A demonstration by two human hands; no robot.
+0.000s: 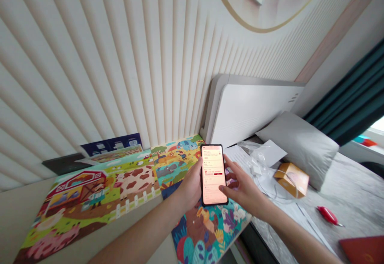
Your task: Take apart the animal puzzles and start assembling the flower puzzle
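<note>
You have a lit smartphone (212, 176) upright in front of you, over the brightly printed picture sheets, its screen showing rows of text on a pale pinkish page with one red button-like bar. Your left hand (191, 184) is clamped on the phone's left edge. Your right hand (247, 190) is at the opposite edge, its thumb over the lower right of the screen and its index fingertip beside the upper part of the frame; you cannot tell from here whether those fingers grip the phone from behind. On the beige surface (18, 212) to your left lies a farm-scene sheet (135, 180) with a spotted cow and a red barn; beside it is a jungle-animal sheet (168, 170), and below the phone a woodland sheet (207, 224) with rabbits. A ribbed wall panel (105, 56) rises behind them. To your right, by the white headboard (249, 108), lie a grey pillow (303, 148), a yellow-orange box (291, 180), a white cable (274, 190) that loops near it, a red-handled tool (328, 217) and, at the lower corner, a dark red booklet (364, 250)
</note>
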